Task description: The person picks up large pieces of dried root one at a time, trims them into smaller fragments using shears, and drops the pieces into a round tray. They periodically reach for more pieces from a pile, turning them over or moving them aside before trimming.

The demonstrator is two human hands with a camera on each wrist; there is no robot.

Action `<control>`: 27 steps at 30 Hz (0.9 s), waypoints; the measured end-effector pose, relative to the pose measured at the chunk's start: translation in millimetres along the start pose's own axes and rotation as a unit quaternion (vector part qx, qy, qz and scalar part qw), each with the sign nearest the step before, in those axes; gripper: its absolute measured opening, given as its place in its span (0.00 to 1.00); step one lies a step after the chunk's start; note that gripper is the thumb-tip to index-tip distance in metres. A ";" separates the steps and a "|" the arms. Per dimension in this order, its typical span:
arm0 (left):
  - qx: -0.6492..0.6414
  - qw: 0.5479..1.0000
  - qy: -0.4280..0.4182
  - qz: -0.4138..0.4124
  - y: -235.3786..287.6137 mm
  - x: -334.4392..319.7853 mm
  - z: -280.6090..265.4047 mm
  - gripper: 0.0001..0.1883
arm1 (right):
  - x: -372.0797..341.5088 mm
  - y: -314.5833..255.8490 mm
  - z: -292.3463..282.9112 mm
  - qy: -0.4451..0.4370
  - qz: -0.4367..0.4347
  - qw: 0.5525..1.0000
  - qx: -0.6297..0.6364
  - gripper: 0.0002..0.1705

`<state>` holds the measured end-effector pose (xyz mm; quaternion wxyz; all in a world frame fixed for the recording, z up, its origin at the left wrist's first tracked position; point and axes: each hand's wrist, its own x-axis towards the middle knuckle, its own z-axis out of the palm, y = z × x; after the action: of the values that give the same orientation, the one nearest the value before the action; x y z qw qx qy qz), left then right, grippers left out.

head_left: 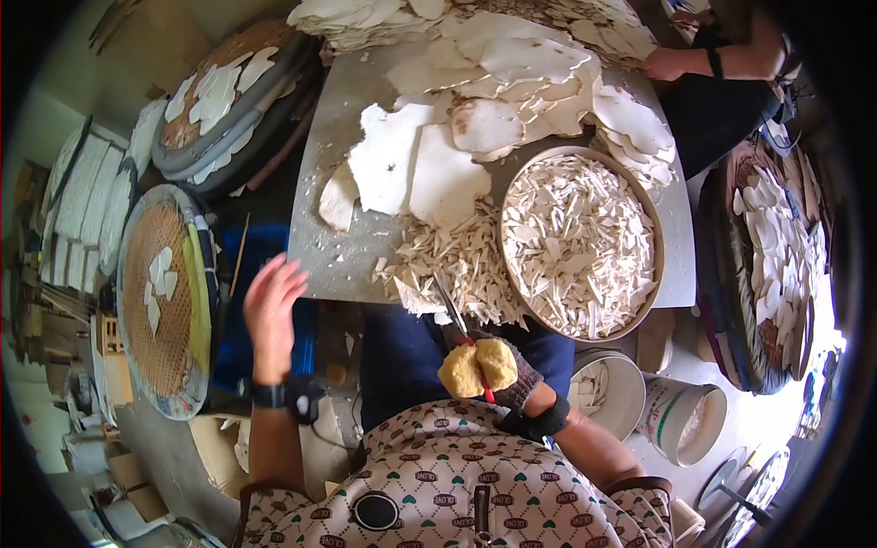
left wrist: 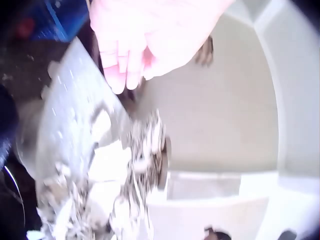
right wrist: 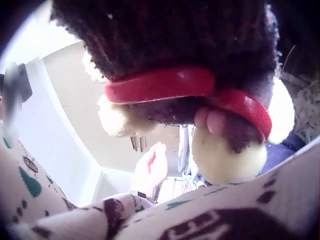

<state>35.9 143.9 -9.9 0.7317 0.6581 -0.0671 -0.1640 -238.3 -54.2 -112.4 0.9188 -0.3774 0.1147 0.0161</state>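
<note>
My bare left hand [head_left: 273, 306] is raised beside the table's front left corner with nothing in it; its fingers look fairly straight in the left wrist view [left wrist: 155, 30]. A dark knitted glove covers my right hand [head_left: 519, 376], which grips scissors with red handles [right wrist: 160, 85] padded in yellow foam [head_left: 461, 373]. The metal blades [head_left: 448, 300] point toward a heap of thin off-white scraps [head_left: 457, 260] at the table's front edge. Behind the heap lie two flat white pieces [head_left: 393, 160] [head_left: 446, 178].
A round tray [head_left: 656, 233] full of scraps stands right of the heap on the metal table [head_left: 361, 265]. Stacked flat pieces [head_left: 530, 59] cover its back. Buckets [head_left: 660, 420] stand at lower right, round racks [head_left: 164, 315] at both sides. Another person's arm [head_left: 685, 64] reaches in at upper right.
</note>
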 end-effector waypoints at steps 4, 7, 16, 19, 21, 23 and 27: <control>0.116 0.958 -0.261 0.015 -2.4 66.9 134.9 0.13 | -13.5 -38.7 13.0 0.011 -0.029 0.970 -0.240 0.16; 0.214 0.936 -0.276 0.045 -30.7 116.4 209.0 0.14 | -15.2 -39.1 8.6 0.013 -0.061 0.962 -0.265 0.21; 0.323 0.890 -0.249 0.202 -62.5 153.7 268.0 0.19 | -27.5 -5.6 -30.2 0.064 -0.081 0.953 -0.286 0.32; 0.185 0.941 -0.285 0.012 -35.9 123.8 241.0 0.13 | -24.2 3.4 -32.3 0.075 -0.077 0.965 -0.241 0.27; 0.147 0.948 -0.282 0.010 -30.8 106.8 205.3 0.13 | -19.9 2.1 -29.3 0.073 -0.071 0.973 -0.209 0.25; 0.090 0.966 -0.242 -0.032 -15.6 74.7 163.1 0.14 | -18.1 -0.7 -25.3 0.084 -0.079 0.966 -0.230 0.23; 0.020 0.996 -0.059 -0.069 -21.0 12.2 27.4 0.17 | -14.7 2.5 -24.1 0.069 -0.079 0.966 -0.237 0.17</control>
<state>35.5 112.4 -28.6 0.7000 0.6651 -0.0674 -0.2510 -257.7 -68.4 -127.5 0.7915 -0.5922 0.1402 -0.0562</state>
